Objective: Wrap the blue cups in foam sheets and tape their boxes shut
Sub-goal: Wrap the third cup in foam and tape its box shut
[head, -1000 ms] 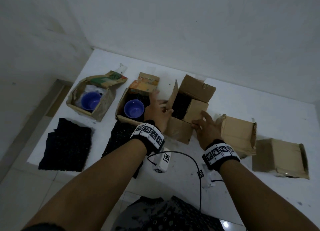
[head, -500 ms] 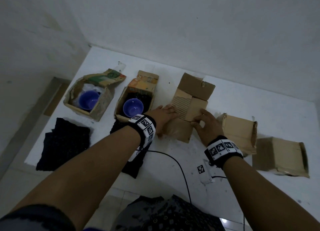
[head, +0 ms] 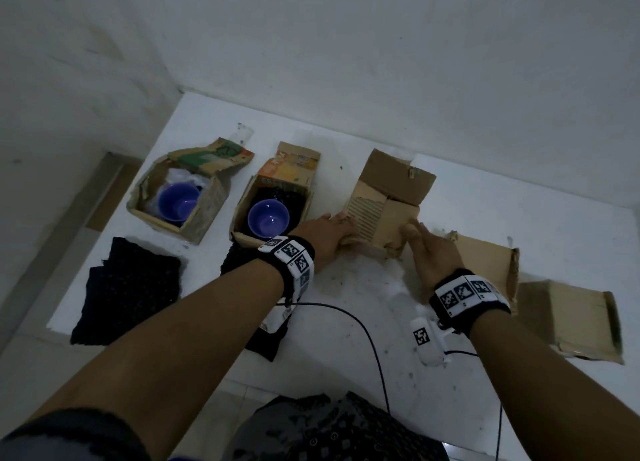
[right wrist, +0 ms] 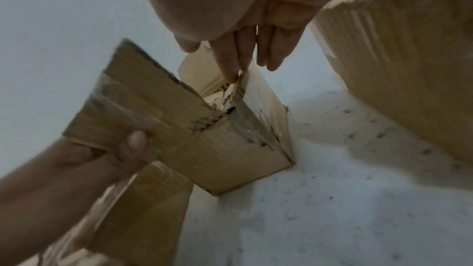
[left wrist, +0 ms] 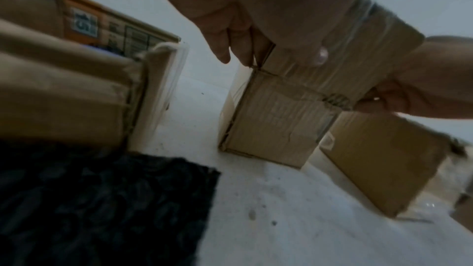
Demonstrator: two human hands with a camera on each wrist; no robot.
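Note:
Two blue cups [head: 178,202] [head: 268,218] sit in open cardboard boxes at the left of the white table [head: 363,287]. Both hands are on the middle box [head: 398,218], whose side flaps lie folded over its opening and hide what is inside. My left hand [head: 332,232] pinches the left flap [right wrist: 133,108], thumb [right wrist: 135,143] on its taped face. My right hand [head: 426,249] is at the box's right corner with straight fingers [right wrist: 230,64], the index tip touching the torn flap edge. The back flap [head: 398,176] still stands up.
Two black foam sheets [head: 131,287] [head: 249,332] lie near the front edge, one partly under my left arm. Two closed boxes [head: 485,263] [head: 568,318] stand at the right. A black cable [head: 346,311] crosses the table front. Walls close off the back and left.
The middle box was open with its left flap upright and dark foam showing; my left hand has folded that flap down over the opening. My right hand stayed at the right flap.

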